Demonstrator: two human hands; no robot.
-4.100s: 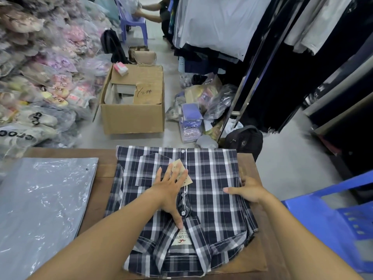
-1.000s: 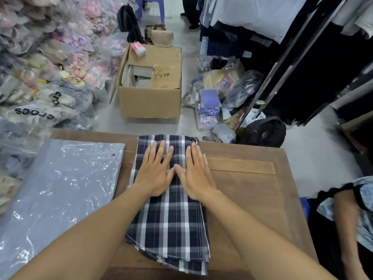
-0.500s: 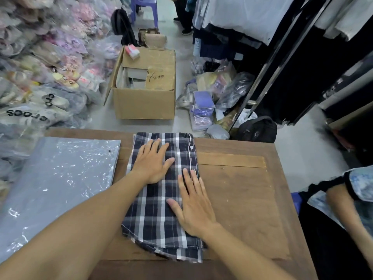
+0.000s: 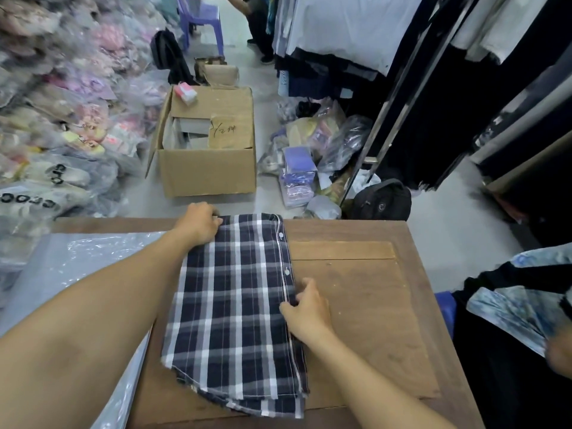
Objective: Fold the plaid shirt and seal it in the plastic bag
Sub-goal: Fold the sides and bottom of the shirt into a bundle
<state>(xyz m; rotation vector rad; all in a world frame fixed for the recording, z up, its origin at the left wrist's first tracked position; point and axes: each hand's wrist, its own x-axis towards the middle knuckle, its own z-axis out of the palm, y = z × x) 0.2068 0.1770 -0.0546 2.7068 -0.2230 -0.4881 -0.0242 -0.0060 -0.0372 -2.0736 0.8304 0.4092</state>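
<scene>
I note the plaid shirt lying folded into a long narrow panel on the wooden table, its length running from the far table edge toward the near edge, layered edges showing at the near end; a row of white buttons runs along its right side. My left hand sits at the far left corner of the shirt, fingers curled over the cloth edge and closed on it; my right hand is at the shirt's right edge about midway along, thumb and fingers pinched onto the buttoned edge. The plastic bag lies flat on the left part of the table, just beside the shirt and partly under my left forearm; it is grey and glossy, and I cannot tell whether its mouth is open. Beyond the table a cardboard box stands open on the floor; packaged goods are piled to its left; a black backpack rests by the far right corner of the table; dark garments hang on the right; another person's arm shows at the right edge.
</scene>
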